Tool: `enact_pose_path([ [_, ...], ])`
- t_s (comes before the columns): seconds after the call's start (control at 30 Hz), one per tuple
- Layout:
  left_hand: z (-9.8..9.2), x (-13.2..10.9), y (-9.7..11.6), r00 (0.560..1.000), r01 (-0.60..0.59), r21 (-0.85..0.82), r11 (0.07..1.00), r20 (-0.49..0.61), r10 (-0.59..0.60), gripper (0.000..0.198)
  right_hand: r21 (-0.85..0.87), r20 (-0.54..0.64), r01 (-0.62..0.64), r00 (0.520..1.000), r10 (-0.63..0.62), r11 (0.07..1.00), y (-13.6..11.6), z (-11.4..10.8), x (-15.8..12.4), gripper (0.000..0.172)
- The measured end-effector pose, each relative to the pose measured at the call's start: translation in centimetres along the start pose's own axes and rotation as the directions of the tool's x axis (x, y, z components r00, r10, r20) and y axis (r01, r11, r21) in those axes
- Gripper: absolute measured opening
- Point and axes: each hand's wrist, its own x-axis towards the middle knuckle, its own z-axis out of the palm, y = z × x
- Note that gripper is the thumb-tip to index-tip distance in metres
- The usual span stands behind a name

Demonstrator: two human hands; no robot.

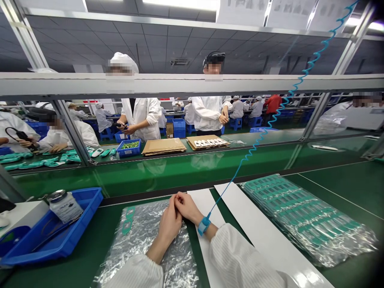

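Left hand (169, 225) and right hand (187, 207) lie clasped together, holding nothing, on crinkled silver film (144, 244) — clear-packed green strips (306, 220) sit untouched at right.

The crinkled clear plastic sheet (150, 244) runs off the bottom edge; the print on the white label (66, 208) of the metal-lidded jar is too small to read.

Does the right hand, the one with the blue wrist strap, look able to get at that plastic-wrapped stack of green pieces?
Probably yes. The right hand is clasped over the left hand, but only a flat white sheet lies between it and the plastic-wrapped stack of green pieces, so nothing tall seems to block the way.
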Motion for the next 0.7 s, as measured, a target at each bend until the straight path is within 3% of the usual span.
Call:
enact_pose_path([
  [0.7, 0.33, -0.06, -0.56, 1.000, -0.022, 0.013, 1.000, -0.021, 0.023, 0.054, 0.019, 0.012, 0.009, 1.000, -0.009, 1.000, 0.06, 0.05, 0.05, 0.021],
])
